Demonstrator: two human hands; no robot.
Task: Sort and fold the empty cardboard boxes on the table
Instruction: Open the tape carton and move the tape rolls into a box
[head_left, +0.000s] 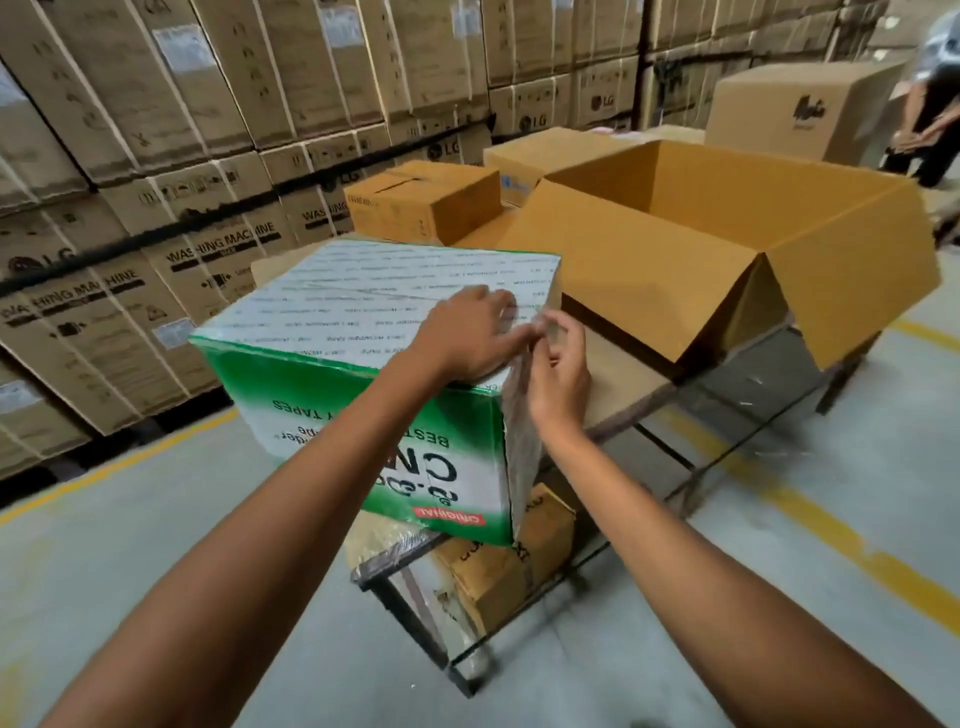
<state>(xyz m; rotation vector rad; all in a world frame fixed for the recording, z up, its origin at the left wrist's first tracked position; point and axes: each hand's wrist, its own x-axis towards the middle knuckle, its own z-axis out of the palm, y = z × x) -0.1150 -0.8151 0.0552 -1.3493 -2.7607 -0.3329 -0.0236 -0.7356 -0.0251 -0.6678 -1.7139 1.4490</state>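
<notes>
1. Work item. The green-and-white printed cardboard box (363, 312) stands closed on the near end of the brown-topped, dark metal-framed table (626, 387), at the centre of the view. Its print reads upside down from the wearer's position. Its near lower corner overhangs the table frame.

2. Left hand. The left hand (462, 332) rests palm down on the top face of the box, beside the top edge at 3 o'clock. The fingers are straight and spread narrowly, and they press on the surface.

3. Right hand. The right hand (558, 374) is at the same top edge, just beside the left hand. Its fingers are curled, and thumb and forefinger pinch at the edge. Motion blur hides exactly what they pinch.

4. Other items on the table.
- At 2 o'clock: a large open brown cardboard box (649, 270), flaps folded outward.
- At 12 o'clock: a small closed brown cardboard box (423, 200).
- Behind that, at 1 o'clock: a tan cardboard box with a blue label (524, 156).

5. Below the table, at 5 o'clock: a taped brown carton (509, 561).

6. Surroundings. Stacked washing-machine cartons (156, 156) fill 9 to 12 o'clock. A tall closed brown carton (795, 109) and a second person (930, 104) stand at 2 o'clock. Yellow floor lines (831, 530) run at 4 o'clock.
</notes>
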